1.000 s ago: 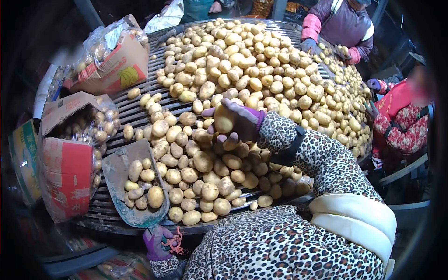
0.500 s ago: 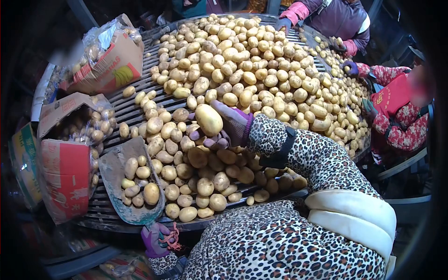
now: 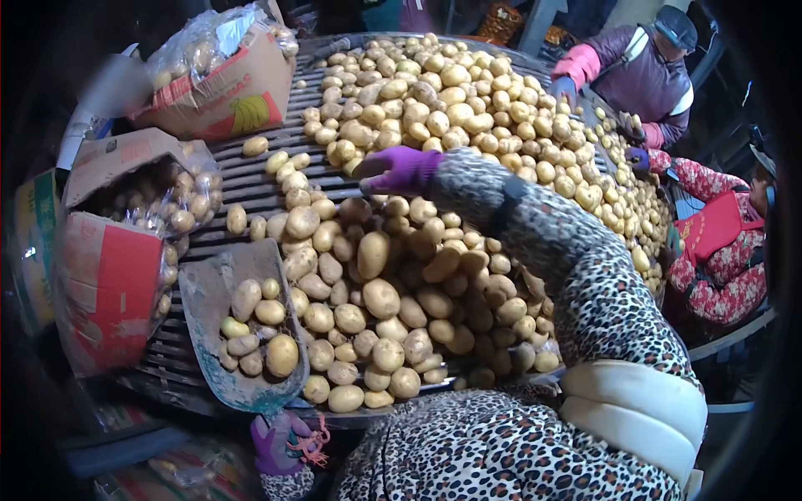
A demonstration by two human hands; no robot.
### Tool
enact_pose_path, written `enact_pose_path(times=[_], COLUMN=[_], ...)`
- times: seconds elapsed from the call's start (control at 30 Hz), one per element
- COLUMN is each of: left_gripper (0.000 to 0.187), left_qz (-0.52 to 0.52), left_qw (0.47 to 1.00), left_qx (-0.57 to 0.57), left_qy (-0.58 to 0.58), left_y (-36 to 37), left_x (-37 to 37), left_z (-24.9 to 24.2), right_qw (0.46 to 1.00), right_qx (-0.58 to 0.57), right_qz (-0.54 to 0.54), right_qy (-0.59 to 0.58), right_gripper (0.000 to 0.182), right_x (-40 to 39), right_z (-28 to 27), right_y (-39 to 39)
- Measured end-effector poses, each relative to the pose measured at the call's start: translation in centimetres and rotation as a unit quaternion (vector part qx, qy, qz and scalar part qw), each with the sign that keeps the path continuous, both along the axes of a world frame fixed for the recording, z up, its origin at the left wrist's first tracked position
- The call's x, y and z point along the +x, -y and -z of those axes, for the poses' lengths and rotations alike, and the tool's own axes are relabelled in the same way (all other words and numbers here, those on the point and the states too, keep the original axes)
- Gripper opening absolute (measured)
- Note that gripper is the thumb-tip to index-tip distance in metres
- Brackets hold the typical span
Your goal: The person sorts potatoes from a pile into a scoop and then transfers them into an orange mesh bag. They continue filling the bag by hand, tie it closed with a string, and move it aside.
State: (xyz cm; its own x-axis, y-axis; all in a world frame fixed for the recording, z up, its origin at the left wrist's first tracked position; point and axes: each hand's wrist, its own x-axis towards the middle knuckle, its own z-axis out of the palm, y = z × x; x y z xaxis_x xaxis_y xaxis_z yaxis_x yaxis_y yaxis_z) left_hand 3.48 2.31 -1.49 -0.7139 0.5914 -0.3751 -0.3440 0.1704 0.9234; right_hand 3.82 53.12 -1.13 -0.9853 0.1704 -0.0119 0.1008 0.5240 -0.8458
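My right hand (image 3: 399,170), in a purple glove, reaches over the potato pile (image 3: 468,104) near its left part. Its fingers point left and touch or hover just over the potatoes; whether they hold one is hidden. My left hand (image 3: 277,442), gloved in purple, is closed around the handle of a worn metal scoop (image 3: 205,309) at the bottom left. Several potatoes (image 3: 282,356) lie in the scoop, which rests on the slatted table (image 3: 242,177). A large potato (image 3: 373,255) lies on the nearer heap, below my right forearm.
Cardboard boxes with bagged potatoes stand at the left: one with a banana print (image 3: 242,92), one open (image 3: 125,163) and a red one (image 3: 125,288). Two co-workers, one in a purple jacket (image 3: 631,79) and one in red patterned sleeves (image 3: 723,242), reach toward the pile's right side.
My right hand has let go of the large potato, which now lies on the heap, and has moved up over the pile. The view has shifted slightly.
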Motion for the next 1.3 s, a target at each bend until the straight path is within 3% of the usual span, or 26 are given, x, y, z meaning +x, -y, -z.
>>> enact_pose_path(times=[0.07, 0.13, 0.2, 0.3, 0.47, 0.57, 0.67, 0.73, 0.77, 0.8, 0.87, 0.93, 1.0, 1.07, 1.1, 1.2, 1.27, 1.3], left_gripper=[0.029, 0.032, 0.032, 0.032, 0.032, 0.032, 0.034, 0.033, 0.032, 0.03, 0.026, 0.024, 0.023, 0.026, 0.031, 0.034, 0.033, 0.033], left_qz=[0.012, 0.018, -0.003, -0.016, -0.033, -0.046, -0.037, -0.036, -0.056, -0.009, -0.044, -0.048, -0.032, -0.006, 0.03, 0.024, 0.033, 0.023], left_qw=[1.0, 0.999, 1.0, 0.999, 0.998, 0.996, 0.996, 0.999, 0.998, 1.0, 0.995, 0.995, 0.999, 0.999, 0.999, 0.999, 0.994, 0.993], left_qx=[-0.002, 0.013, -0.01, -0.031, -0.04, -0.042, -0.043, 0.003, 0.02, -0.001, 0.012, 0.013, 0.003, -0.019, -0.034, -0.037, -0.018, -0.008], left_qy=[0.013, -0.032, 0.001, 0.029, 0.041, 0.057, 0.075, 0.022, 0.003, -0.008, 0.09, 0.083, 0.014, 0.034, -0.025, -0.017, -0.098, -0.112], left_y=[-0.8, -1.4, -1.4, -1.6, -1.9, -1.9, -1.1, -1.1, -1.4, -1.5, -0.9, -1.2, -1.5, -1.4, -0.8, -1.5, -1.5, -1.5], left_x=[0.2, 0.1, 0.4, 0.5, 0.8, 0.9, 0.2, 0.5, 0.9, 0.3, 0.4, 0.5, 0.5, 0.2, -0.1, 0.1, -0.3, -0.2], left_z=[-1.2, -1.4, -1.6, -1.9, -2.3, -2.7, -1.4, -1.4, -1.5, -2.2, -1.2, -1.8, -2.3, -2.8, -2.0, -3.0, -2.0, -1.6], right_qw=[0.953, 0.937, 0.952, 0.908, 0.93, 0.98, 0.975, 0.967, 0.972, 0.963, 0.94, 0.921, 0.919, 0.927, 0.924, 0.912, 0.914, 0.938], right_qx=[0.283, 0.309, 0.282, 0.33, 0.302, 0.182, -0.137, -0.187, -0.157, -0.204, -0.298, -0.376, -0.375, -0.355, -0.366, -0.397, -0.391, -0.325], right_qz=[0.021, -0.068, 0.026, 0.042, -0.029, -0.078, -0.12, -0.122, -0.129, -0.132, -0.124, -0.099, -0.122, -0.118, -0.107, -0.09, -0.108, -0.121], right_qy=[0.103, 0.15, 0.12, 0.255, 0.208, -0.025, -0.125, -0.119, -0.117, -0.116, -0.111, -0.035, 0.001, -0.011, 0.007, 0.043, 0.021, -0.028], right_gripper=[0.044, 0.042, 0.034, 0.035, 0.039, 0.054, 0.064, 0.064, 0.064, 0.064, 0.064, 0.057, 0.056, 0.057, 0.056, 0.064, 0.069, 0.07], right_x=[-4.0, -7.6, -7.2, -6.6, -6.8, -6.5, -2.7, -1.3, -1.1, -0.9, -0.4, -0.1, -0.7, -2.0, -2.3, -3.8, -3.6, -3.6], right_z=[1.6, 4.2, 5.6, -2.6, 0.9, 5.6, 1.4, -1.1, -1.8, -2.0, -2.9, -3.8, -4.8, -4.1, -5.0, -5.7, -6.6, -6.2], right_y=[-1.2, -3.8, -2.4, 2.4, -0.2, -2.5, 0.7, 3.0, 3.8, 4.7, 6.9, 8.7, 10.0, 11.5, 12.7, 15.8, 17.0, 16.5])
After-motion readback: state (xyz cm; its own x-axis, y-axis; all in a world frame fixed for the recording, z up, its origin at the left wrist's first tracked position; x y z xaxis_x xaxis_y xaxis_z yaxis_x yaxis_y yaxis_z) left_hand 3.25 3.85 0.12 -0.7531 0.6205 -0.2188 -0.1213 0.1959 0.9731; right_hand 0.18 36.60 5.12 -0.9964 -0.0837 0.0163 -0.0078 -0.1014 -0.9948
